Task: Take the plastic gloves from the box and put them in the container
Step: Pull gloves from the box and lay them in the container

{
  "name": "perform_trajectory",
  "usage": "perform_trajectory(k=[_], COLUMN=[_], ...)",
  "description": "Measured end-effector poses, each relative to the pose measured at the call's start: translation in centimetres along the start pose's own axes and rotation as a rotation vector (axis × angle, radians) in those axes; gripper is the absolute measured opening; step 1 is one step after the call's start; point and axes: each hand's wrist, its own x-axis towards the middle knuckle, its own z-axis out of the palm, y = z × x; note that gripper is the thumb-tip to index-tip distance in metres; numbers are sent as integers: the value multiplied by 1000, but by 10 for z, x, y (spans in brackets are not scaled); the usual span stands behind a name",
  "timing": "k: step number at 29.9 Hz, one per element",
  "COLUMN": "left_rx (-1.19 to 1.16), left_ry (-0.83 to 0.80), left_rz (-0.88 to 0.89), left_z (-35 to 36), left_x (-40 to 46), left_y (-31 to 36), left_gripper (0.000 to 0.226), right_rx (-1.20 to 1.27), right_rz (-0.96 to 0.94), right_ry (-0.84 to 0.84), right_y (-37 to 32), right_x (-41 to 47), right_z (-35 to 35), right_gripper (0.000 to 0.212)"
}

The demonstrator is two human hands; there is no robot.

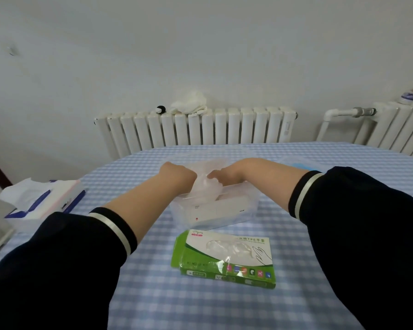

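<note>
Nearest us on the blue-checked tabletop lies one flat green-and-white cardboard glove box, and just beyond it stands one clear plastic container that also holds a white oblong box. Over that container our two hands meet: the left hand is curled round a thin, translucent plastic glove, while the right hand pinches its other edge with bent fingers. We judge the film featherlight, limp and slippery, best bunched at its middle.
</note>
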Motion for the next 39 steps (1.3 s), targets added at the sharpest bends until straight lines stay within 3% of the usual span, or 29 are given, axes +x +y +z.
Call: perform_trajectory(k=[5, 8, 11, 14, 17, 19, 22, 24, 27, 30, 35, 39], left_rx=[-70, -164, -250, -480, -651, -692, -791, -823, -777, -758, -757, -769], left_ry=[141, 224, 480, 874, 1014, 990, 787, 587, 401, 377, 381, 359], left_rz=[16, -42, -73, -3, 144, 242, 306, 301, 302, 303, 301, 281], left_z=[-6, -9, -9, 1, 22, 44, 75, 89, 101, 106, 105, 102], left_x=[-1, -8, -26, -56, -89, -102, -108, -109, -110, -109, -109, -109], left_y=[-4, -8, -7, 11, 37, 51, 60, 61, 61, 61, 63, 64], left_gripper=[27, 33, 41, 48, 40, 33, 34, 54, 83, 85, 77, 79], right_rx=[28, -105, -201, 70, 431, 506, 320, 70, -47, -19, -59, -292], right_rz=[-186, -228, -220, -357, -605, -746, -677, -525, -401, -379, -396, -470], right_ry=[105, 263, 534, 927, 1160, 1139, 804, 582, 452, 454, 484, 633], right_y=[13, 14, 16, 22, 23, 26, 35, 45, 51, 52, 54, 53], right_x=[-9, -15, -28, -50, -80, -101, -123, -122, -109, -98, -94, -98], right_z=[-9, -11, -8, -4, 13, 30, 61, 85, 117, 127, 125, 125], right_gripper=[47, 61, 38, 25, 18, 15, 10, 11, 24, 32, 21, 24])
